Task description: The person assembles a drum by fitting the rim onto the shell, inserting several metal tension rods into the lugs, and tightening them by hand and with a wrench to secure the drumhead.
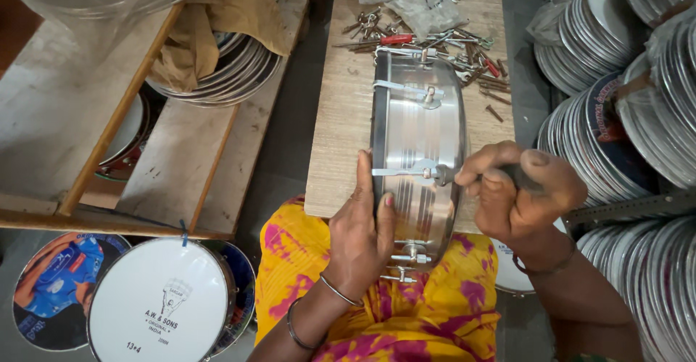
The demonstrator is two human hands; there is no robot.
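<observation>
A shiny steel drum shell [417, 141] stands on its edge on the wooden board [341, 115], leaning toward my lap. My left hand [361, 231] presses flat against its left rim, fingers along a tension rod. My right hand [518, 191] is closed around a dark-handled tool [523, 179] whose tip meets the lug [438, 174] on the shell's side. More lugs and rods show at the shell's top and bottom.
Loose bolts, rods, a red-handled screwdriver [395, 39] and plastic bags lie at the board's far end. Stacks of metal hoops and drum heads [616, 79] fill the right side. A wooden rack [145, 115] with hoops stands left; finished white-headed drums [163, 300] sit lower left.
</observation>
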